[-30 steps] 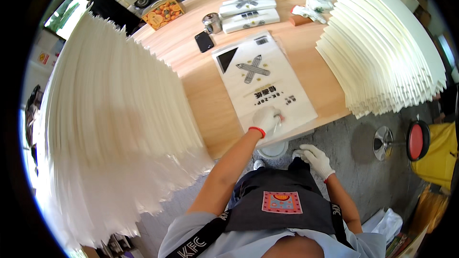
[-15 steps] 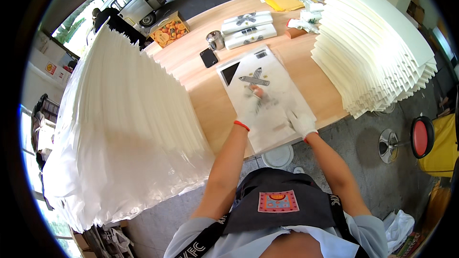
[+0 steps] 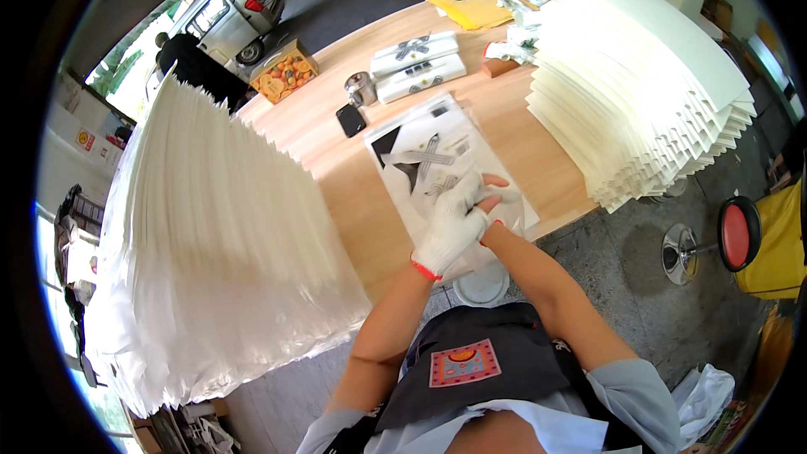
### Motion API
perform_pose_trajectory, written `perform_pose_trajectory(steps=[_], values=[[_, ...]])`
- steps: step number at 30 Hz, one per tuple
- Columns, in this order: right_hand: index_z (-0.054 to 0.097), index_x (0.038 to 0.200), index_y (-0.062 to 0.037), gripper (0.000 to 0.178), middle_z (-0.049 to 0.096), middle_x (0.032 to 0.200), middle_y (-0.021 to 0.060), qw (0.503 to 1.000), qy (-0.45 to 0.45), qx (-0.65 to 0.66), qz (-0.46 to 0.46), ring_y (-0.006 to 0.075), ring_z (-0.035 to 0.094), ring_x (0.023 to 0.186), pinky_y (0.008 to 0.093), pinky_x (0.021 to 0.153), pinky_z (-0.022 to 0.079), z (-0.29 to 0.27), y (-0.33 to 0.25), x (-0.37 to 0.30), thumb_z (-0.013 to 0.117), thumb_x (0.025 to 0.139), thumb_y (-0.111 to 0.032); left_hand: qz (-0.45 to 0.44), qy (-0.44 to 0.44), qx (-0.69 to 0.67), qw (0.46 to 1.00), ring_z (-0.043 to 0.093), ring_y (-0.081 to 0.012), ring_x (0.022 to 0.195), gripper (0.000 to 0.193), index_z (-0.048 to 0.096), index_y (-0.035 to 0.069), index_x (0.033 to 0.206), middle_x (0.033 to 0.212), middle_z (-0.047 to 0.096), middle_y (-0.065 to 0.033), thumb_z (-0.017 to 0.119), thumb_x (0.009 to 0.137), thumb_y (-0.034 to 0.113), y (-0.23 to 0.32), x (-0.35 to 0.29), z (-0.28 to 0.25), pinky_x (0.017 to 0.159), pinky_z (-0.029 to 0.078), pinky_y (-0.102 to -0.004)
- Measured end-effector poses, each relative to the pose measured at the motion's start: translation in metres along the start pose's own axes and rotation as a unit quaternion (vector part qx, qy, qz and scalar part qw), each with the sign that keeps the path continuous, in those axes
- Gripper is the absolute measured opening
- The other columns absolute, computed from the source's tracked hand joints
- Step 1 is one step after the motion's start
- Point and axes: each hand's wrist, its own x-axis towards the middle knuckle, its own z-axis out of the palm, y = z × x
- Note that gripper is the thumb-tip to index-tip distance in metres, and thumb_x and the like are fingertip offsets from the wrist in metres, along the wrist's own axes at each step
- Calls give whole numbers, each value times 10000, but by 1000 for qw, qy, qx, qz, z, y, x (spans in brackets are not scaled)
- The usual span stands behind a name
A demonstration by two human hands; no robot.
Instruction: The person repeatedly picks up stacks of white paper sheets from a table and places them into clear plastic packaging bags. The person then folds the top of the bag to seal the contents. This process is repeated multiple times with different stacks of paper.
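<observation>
My left hand (image 3: pixel 456 223), in a white glove with a red cuff and bare fingertips, is over the near part of a white printed plastic bag (image 3: pixel 437 147). Its fingers are bent, with thumb and forefinger pointing right at the bag's film. This top bag shows crossed grey pencils and a black patch; it is creased and partly lifted off the flat bags (image 3: pixel 393 193) beneath. At the right wrist (image 3: pixel 498 235) my arm passes behind the left hand; the left hand and the film hide most of my right hand, its fingers included.
A tall stack of white sheets (image 3: pixel 218 227) fills the left side, and a fanned stack of cream sheets (image 3: pixel 639 92) the right. Beyond the bags are a phone (image 3: pixel 350 120), a metal cup (image 3: pixel 361 89), rolled packs (image 3: pixel 420 77) and a fruit-printed box (image 3: pixel 286 72). A stool (image 3: pixel 736 237) stands right.
My hands have come together, the left crossing in front of the right. The top bag, flat before, is now creased and partly raised. The whole view has shifted slightly.
</observation>
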Motion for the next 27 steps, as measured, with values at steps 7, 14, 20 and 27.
perform_pose_trajectory(steps=[7,14,20,27], values=[[654,978,-82,199,634,1081,101,981,-31,-72,-179,249,606,1008,351,879,470,-147,-19,-113,634,817,-197,-16,21,-84,996,510,-60,548,261,519,14,1164,1059,653,-123,498,910,66,-23,2,9,515,432,-192],[639,976,-122,285,648,957,72,797,501,-330,-70,242,612,863,362,794,487,-345,13,-239,592,840,-368,-42,-35,-60,997,383,-53,411,294,491,0,1174,1075,654,-113,484,927,158,10,38,22,485,439,-209],[614,920,-126,265,636,876,78,791,415,-449,11,245,618,833,359,742,495,-395,65,-238,524,846,-364,-18,-123,-20,992,514,-71,603,315,485,-1,1199,1156,615,-136,464,929,160,40,80,40,594,466,-230],[540,700,-159,119,509,607,14,640,418,-591,-258,186,538,576,325,538,430,-392,-3,-213,596,750,-252,-15,-190,-205,960,604,-174,935,485,447,6,1274,1182,575,-165,561,904,299,102,118,66,790,518,-282]])
